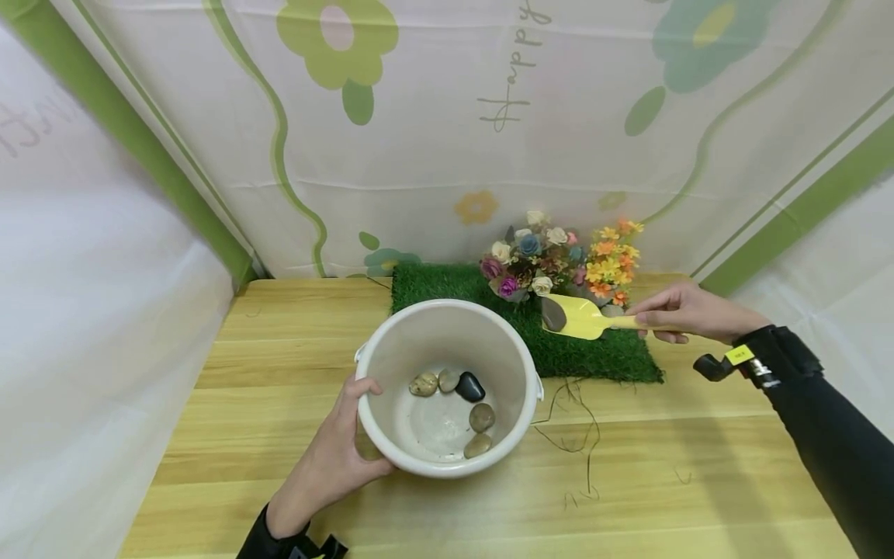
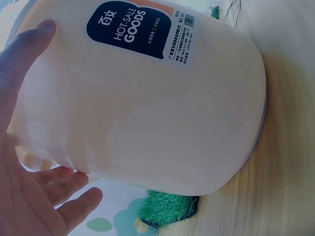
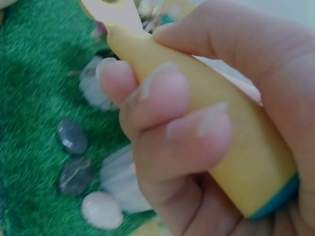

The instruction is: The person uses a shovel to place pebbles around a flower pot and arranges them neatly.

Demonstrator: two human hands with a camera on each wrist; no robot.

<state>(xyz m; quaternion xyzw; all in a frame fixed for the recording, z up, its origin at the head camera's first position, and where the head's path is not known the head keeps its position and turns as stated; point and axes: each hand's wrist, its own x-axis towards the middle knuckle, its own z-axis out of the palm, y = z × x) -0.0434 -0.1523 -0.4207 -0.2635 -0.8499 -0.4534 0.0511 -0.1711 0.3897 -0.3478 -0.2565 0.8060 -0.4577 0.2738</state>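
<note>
A white bucket (image 1: 520, 431) stands tilted toward me on the table, with several stones inside, among them a black stone (image 1: 470, 387) and a speckled tan stone (image 1: 423, 384). My left hand (image 1: 342, 442) holds it at the left side, fingertips over the rim. A printed label (image 2: 140, 29) shows on its outer wall in the left wrist view. To the right, my right hand (image 1: 680, 312) grips the handle (image 3: 206, 103) of a yellow garden trowel (image 1: 581, 317), fingers wrapped round it. On the blade lies a flat grey-brown stone (image 1: 554, 314), over the artificial grass mat (image 1: 594, 357).
Behind the trowel stand a bunch of mixed artificial flowers (image 1: 529, 252) and some orange and yellow flowers (image 1: 612, 260). In the right wrist view, dark stones (image 3: 76, 174) and a white stone (image 3: 102, 210) lie on the grass. Thin dark strands (image 1: 588, 442) lie on the wooden table (image 1: 279, 365).
</note>
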